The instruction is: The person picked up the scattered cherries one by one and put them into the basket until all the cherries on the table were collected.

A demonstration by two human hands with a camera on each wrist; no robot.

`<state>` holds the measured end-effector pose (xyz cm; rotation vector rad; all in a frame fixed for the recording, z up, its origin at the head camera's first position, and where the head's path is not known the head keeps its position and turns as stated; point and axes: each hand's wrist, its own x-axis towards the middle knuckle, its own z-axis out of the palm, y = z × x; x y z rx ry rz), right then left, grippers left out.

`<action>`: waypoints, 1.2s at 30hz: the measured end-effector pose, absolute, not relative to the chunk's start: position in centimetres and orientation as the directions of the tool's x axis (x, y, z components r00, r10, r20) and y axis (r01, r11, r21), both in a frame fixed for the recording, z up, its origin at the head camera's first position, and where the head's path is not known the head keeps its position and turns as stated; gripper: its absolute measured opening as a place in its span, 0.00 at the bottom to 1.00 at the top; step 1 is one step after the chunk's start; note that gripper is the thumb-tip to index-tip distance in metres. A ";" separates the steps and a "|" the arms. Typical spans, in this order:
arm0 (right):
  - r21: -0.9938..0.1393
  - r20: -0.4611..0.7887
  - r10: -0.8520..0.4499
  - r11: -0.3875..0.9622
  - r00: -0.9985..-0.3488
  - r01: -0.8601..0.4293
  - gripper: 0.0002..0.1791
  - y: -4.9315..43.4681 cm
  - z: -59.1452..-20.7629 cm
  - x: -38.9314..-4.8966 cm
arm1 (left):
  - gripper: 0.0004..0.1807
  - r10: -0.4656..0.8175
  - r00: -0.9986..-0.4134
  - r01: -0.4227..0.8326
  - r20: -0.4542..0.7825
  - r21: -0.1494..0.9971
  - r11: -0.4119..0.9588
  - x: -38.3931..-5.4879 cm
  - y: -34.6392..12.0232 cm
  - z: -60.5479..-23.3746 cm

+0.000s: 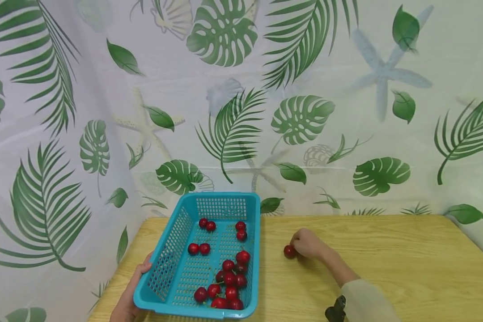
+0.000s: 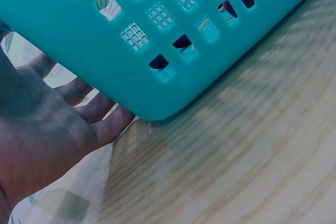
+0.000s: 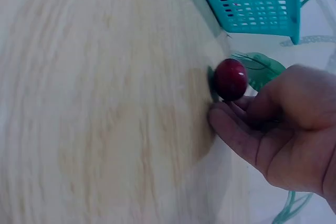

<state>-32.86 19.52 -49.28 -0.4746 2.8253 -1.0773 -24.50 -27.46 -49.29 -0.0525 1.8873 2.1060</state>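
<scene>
My right hand is low over the table, right of the basket. Its curled fingertips pinch the near end of a single dark red cherry; whether they hold its stem is hidden. A blue-green plastic basket with perforated walls stands on the left part of the table. At the basket's left side, my left hand holds the rim and outer wall, its fingers reaching behind the corner. Inside the basket lie pairs of cherries toward the back and left, and a heap of cherries at the front right.
The wood-grain table extends to the right of the basket. Behind and to the left hangs a white sheet printed with green leaves, shells and starfish. A small black device sits at my right wrist by the sleeve.
</scene>
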 end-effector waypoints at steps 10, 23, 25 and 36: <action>-0.493 0.040 -0.339 0.812 -0.940 -0.314 0.08 20.8 -48.8 -31.9 | 0.37 0.198 -0.951 -0.259 -0.238 0.961 -0.093 -24.5 -27.6 -49.3; -0.418 0.235 -0.273 0.838 -0.933 -0.351 0.04 19.6 -47.7 -31.0 | 0.38 0.202 -0.950 -0.258 -0.240 0.964 -0.070 -24.6 -27.6 -49.2; -0.451 0.275 -0.263 0.814 -0.925 -0.366 0.03 18.9 -46.8 -30.8 | 0.38 0.198 -0.950 -0.259 -0.242 0.964 -0.063 -24.6 -27.6 -49.2; -0.478 0.555 -0.243 0.690 -0.796 -0.544 0.01 13.7 -43.3 -29.2 | 0.37 0.188 -0.952 -0.255 -0.241 0.965 -0.055 -24.9 -27.6 -49.3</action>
